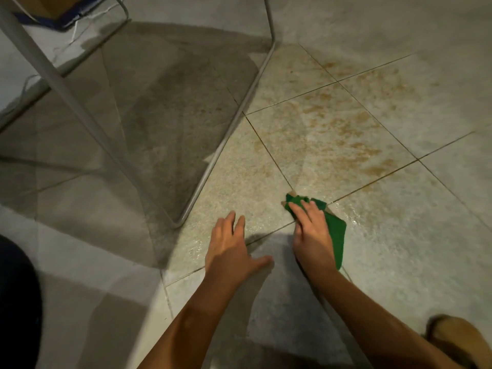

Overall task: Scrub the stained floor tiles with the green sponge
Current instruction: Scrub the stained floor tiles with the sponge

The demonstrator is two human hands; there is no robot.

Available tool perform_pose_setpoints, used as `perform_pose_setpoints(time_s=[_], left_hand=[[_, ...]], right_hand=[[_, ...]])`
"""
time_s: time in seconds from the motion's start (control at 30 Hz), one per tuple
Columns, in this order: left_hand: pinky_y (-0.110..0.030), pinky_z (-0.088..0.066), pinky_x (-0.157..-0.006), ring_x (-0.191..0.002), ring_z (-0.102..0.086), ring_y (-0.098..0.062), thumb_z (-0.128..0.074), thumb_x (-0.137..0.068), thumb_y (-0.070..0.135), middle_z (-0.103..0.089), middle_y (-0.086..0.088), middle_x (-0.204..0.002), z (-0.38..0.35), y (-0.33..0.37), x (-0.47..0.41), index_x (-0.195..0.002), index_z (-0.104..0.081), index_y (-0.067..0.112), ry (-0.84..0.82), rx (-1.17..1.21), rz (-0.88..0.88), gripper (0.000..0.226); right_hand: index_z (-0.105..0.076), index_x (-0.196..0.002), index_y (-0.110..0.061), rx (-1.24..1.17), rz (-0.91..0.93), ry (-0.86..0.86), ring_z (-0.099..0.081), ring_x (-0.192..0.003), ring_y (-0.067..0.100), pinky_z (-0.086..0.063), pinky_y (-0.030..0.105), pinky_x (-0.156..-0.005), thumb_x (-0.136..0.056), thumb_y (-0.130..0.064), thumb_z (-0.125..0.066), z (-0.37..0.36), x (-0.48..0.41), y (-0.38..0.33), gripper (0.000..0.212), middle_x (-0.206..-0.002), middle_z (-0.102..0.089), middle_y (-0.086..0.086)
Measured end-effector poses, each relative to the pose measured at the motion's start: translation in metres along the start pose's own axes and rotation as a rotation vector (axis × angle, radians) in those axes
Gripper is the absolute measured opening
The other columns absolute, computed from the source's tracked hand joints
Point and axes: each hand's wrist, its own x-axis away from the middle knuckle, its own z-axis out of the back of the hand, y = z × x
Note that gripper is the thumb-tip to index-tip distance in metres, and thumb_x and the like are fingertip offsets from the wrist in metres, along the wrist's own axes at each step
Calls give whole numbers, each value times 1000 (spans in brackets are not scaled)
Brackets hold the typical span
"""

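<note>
My right hand (311,231) presses the green sponge (336,235) flat on the wet floor, fingers laid over its top; the sponge's far corner reaches the crossing of two grout lines. My left hand (231,246) rests spread on the tile just to the left, fingers straight, holding nothing. Brown stains (354,134) streak the pale tiles beyond the sponge, toward the upper right. The tile under my hands (239,182) glistens with water.
A white metal frame of a table or chair (226,134) runs diagonally across the floor left of my hands, its bent corner near my left hand. A cardboard box (53,6) sits at the top left. A tan shoe or foot (458,342) shows at the bottom right.
</note>
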Motion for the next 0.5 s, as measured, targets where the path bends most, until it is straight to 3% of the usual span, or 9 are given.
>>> perform_pose_setpoints(time_s=[0.13,0.3,0.5], left_hand=[[-41,1,-119,-144,15,-29,-57,-67,77,16,-2,-158,-9,10,-11,-151,5,20,-70,-125,9,118],[-43,-1,-119,-144,14,-31,-52,-65,81,15,-3,-158,-10,12,-12,-150,7,19,-73,-220,22,120],[-42,-2,-118,-144,13,-31,-52,-66,80,15,-3,-158,-6,15,-11,-150,7,19,-89,-236,21,120]], right_hand=[[-56,-125,-10,3,54,-62,-38,-130,33,-13,45,-108,-71,14,-55,-3,-1,-2,59,-131,-52,16],[-57,-123,-6,33,124,-76,-42,-126,35,-21,47,-108,-73,13,-59,3,-19,14,54,-126,-56,18],[-52,-129,-10,1,-125,92,-32,-133,31,-14,41,-112,-76,14,-52,17,-2,24,58,-136,-47,16]])
